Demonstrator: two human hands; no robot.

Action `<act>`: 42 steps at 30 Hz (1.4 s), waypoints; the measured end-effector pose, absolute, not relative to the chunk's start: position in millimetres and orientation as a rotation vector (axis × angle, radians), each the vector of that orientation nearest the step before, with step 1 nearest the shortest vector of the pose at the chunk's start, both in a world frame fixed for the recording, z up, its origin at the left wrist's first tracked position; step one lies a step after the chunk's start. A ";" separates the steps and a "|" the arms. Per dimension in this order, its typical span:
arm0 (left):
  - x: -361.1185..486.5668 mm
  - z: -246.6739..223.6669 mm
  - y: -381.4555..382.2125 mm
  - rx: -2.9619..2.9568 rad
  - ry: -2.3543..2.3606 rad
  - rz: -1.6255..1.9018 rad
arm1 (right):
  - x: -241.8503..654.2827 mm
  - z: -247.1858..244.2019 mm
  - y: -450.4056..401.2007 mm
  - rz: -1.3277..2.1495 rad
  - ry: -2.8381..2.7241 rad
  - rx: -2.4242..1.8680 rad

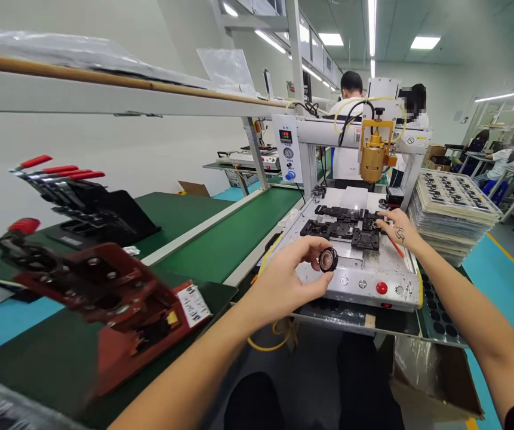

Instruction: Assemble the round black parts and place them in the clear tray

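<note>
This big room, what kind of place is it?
Probably a factory workshop: there's a benchtop machine, a long green belt that looks like a conveyor, and a tall stack of trays.

factory assembly floor, from where i'm standing. green conveyor belt (pixel 239 233) runs by; gantry machine (pixel 319 131) with red button (pixel 381 288) and gauge panel (pixel 287 164), black jigs (pixel 365 240) on its bed; stacked parts trays (pixel 445 218) alongside; red lever clamp (pixel 135 280) on green bench top (pixel 28 364). strip lights (pixel 372 30) overhead, other workers (pixel 498 157) at tables further back, similar machine (pixel 252 160) behind.
</note>
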State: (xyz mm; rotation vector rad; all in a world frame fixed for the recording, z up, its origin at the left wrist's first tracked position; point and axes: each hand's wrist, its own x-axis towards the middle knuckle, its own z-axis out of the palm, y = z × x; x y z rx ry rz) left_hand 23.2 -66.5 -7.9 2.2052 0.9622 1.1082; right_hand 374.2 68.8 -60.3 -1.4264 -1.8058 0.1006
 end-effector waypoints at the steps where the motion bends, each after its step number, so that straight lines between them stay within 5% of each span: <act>1: 25.0 -15.2 -71.9 2.202 0.959 1.126 | 375.0 -63.1 53.5 0.066 -1.740 -1.430; 11: 36.7 -80.7 -120.0 2.206 0.883 1.127 | 364.2 -152.1 -122.2 0.205 -1.406 -1.529; 42: 38.8 -73.7 -148.9 1.890 0.997 0.926 | 358.0 -153.6 -121.4 0.032 -1.513 -1.541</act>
